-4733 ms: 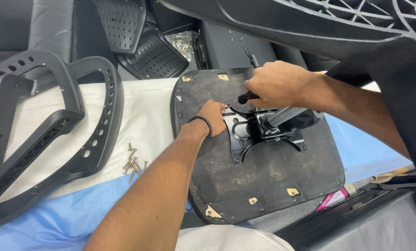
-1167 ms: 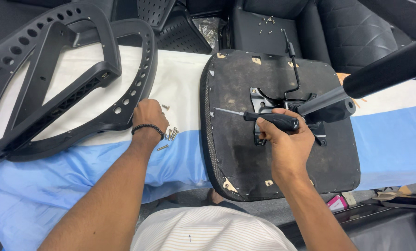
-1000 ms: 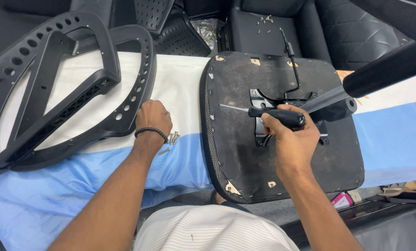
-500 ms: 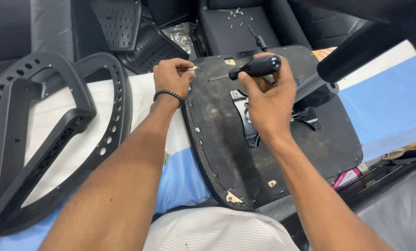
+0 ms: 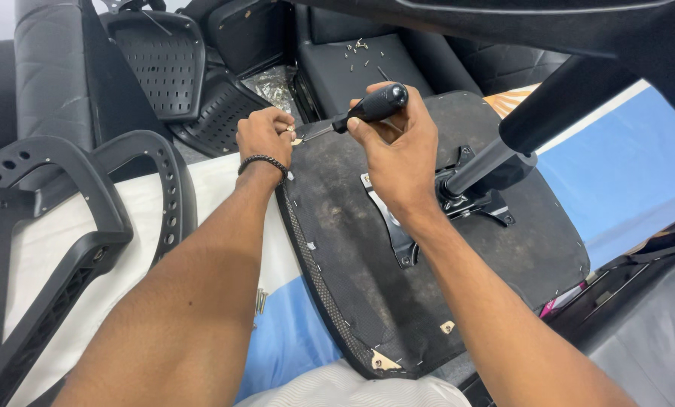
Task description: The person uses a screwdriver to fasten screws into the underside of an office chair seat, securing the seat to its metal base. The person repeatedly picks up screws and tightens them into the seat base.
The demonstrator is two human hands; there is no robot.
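An upturned black chair seat (image 5: 367, 264) lies on the table, its metal mechanism plate (image 5: 386, 218) and black gas cylinder (image 5: 495, 162) pointing up. My right hand (image 5: 394, 139) grips a black-handled screwdriver (image 5: 371, 107), its tip aimed at the seat's far left corner. My left hand (image 5: 266, 136), with a dark bracelet at the wrist, pinches a small screw at that same corner, right at the screwdriver tip.
Black perforated armrest frames (image 5: 66, 234) lie on the white and blue table cover (image 5: 639, 173) at left. Loose screws (image 5: 260, 300) rest near my left forearm. Further chair parts, a mesh back panel (image 5: 160, 64) and a black cushion with scattered screws (image 5: 356, 49) sit behind.
My left hand went from the loose screws up to the seat's far left corner. My right hand lifted the screwdriver off the middle of the seat and brought its tip to that corner.
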